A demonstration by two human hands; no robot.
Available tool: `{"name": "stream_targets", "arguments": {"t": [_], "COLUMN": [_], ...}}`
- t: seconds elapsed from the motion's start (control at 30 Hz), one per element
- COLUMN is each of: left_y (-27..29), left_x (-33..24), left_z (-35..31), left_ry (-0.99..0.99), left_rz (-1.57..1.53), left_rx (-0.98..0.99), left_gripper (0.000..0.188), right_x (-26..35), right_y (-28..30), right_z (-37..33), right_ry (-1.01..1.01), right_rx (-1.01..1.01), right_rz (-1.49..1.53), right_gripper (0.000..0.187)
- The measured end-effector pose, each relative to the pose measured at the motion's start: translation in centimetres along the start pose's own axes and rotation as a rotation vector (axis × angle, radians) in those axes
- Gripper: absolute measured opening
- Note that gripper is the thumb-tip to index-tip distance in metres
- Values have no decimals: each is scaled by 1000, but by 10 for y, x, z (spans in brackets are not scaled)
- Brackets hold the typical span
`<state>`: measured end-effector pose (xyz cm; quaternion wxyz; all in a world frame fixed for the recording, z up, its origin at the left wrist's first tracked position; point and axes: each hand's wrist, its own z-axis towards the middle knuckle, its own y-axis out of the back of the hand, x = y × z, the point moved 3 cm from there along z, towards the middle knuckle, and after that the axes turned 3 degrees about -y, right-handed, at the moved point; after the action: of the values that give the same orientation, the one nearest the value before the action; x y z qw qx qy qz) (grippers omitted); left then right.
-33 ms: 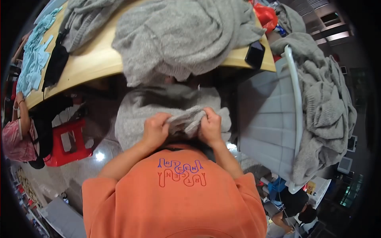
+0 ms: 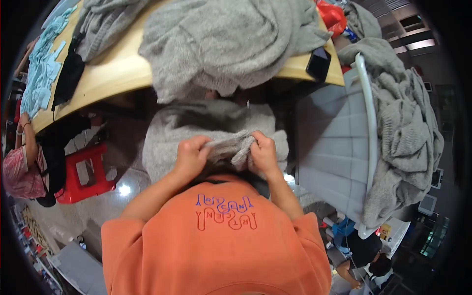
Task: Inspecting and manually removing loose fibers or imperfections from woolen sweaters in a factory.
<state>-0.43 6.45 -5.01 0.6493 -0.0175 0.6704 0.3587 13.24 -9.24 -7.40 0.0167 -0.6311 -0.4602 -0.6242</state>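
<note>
A grey knit garment [image 2: 160, 135] lies bunched over my lap, below the table's front edge. My left hand [image 2: 191, 157] is closed on the garment's edge, its fingertips curled into the cloth. On the other side my right hand [image 2: 264, 153] pinches the same edge, where a thick rolled fold hangs beside the thumb. Between both hands the knit is pulled into a narrow, fairly taut band. Part of the garment passes into shadow under the table, where its far end is hidden.
On the wooden table [image 2: 115, 78] rest a heap of grey knitwear [image 2: 216, 49], a dark phone [image 2: 319, 64], black cloth [image 2: 69, 81] and light blue cloth [image 2: 42, 81]. A grey bin [image 2: 332, 147] draped with knits [image 2: 405, 132] stands right. A red stool [image 2: 91, 184] and a person [image 2: 22, 167] are left.
The cloth between my hands looks pulled a little straighter, and my left hand has turned slightly. Both hands keep their hold on the garment.
</note>
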Motion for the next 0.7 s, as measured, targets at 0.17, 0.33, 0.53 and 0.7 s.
{"name": "stream_targets", "arguments": {"t": [0.17,0.33,0.53,0.7], "left_y": [-3,-10,-20,-17], "left_x": [8,-10,-10,-3], "left_z": [-1,-12,-26,-14], "left_ry": [269,280,529,565], "left_rz": [-368,-463,-635,-766], "left_rx": [173,200,397,272], "left_gripper": [7,6,10,8], "right_x": [29,39,43,38], "right_y": [-7,-32,-37,-28], "right_z": [-19,-29,-37,-23], "right_ry": [514,476,440,357], "right_rx": [50,175,152,-6], "right_rz": [57,196,335,376], "right_gripper": [14,9,2,2]}}
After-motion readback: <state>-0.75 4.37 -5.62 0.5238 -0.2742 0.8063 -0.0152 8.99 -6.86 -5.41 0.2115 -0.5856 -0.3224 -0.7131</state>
